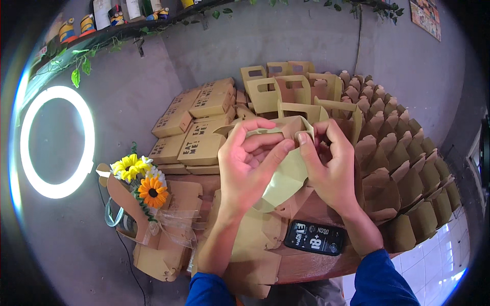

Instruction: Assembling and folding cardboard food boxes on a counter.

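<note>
Between my two hands is a small cardboard carton [282,182], partly folded, its pale inner side lit and a brown flap [295,126] standing at the top. My left hand [250,160] grips the carton's left side, fingers curled behind the edge and thumb stretched toward the flap. On the right, my right hand [329,166] pinches the flap's corner between thumb and bent fingers. Both hands hold the carton above the table, over flat, unfolded cardboard blanks [258,232]. A black phone [315,237] with white print lies below my right hand.
Stacked closed brown boxes [206,140] stand at the back left, handled carriers [296,89] behind my hands. Rows of open cartons [395,158] fill the right. Artificial flowers [140,178] and more blanks [171,239] lie left, near a glowing ring light [88,140]. The wooden table [311,268] ends close to me.
</note>
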Available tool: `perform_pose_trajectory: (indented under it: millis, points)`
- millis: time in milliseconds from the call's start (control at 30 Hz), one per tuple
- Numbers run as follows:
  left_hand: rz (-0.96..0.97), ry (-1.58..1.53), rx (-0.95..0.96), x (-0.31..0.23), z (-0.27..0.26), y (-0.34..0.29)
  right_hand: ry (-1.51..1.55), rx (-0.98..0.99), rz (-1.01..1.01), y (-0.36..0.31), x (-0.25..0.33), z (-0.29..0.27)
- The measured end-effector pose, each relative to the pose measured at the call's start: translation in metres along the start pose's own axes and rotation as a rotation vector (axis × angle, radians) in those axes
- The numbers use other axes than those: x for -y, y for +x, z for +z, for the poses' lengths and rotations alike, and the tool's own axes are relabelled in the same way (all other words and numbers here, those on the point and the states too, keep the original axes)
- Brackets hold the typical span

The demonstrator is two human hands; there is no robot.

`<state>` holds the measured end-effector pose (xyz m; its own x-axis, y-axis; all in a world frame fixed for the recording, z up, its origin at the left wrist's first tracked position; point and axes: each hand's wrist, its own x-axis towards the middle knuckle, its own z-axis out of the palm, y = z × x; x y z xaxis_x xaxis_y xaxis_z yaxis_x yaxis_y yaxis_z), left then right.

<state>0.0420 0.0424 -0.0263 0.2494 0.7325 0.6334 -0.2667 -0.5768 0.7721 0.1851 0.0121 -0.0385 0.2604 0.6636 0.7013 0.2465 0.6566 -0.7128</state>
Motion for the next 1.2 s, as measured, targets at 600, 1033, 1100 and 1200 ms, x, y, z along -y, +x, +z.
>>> perform_pose_trajectory:
  millis: [600, 1033, 1100, 1200]
  points:
    - [0.087, -0.254, 0.028, 0.016, 0.005, -0.001, 0.052, 0.043, 0.016, 0.003, 0.013, -0.010]
    - [0.155, -0.025, 0.057, 0.017, 0.004, -0.002, -0.055, 0.047, -0.094, 0.005, 0.006, -0.011]
    - [0.152, -0.189, 0.113, 0.017, 0.006, 0.000, -0.056, -0.006, -0.134, 0.006, 0.004, -0.011]
    - [0.148, -0.199, 0.094, 0.014, 0.007, -0.001, -0.110, -0.004, -0.162, 0.002, 0.006, -0.013]
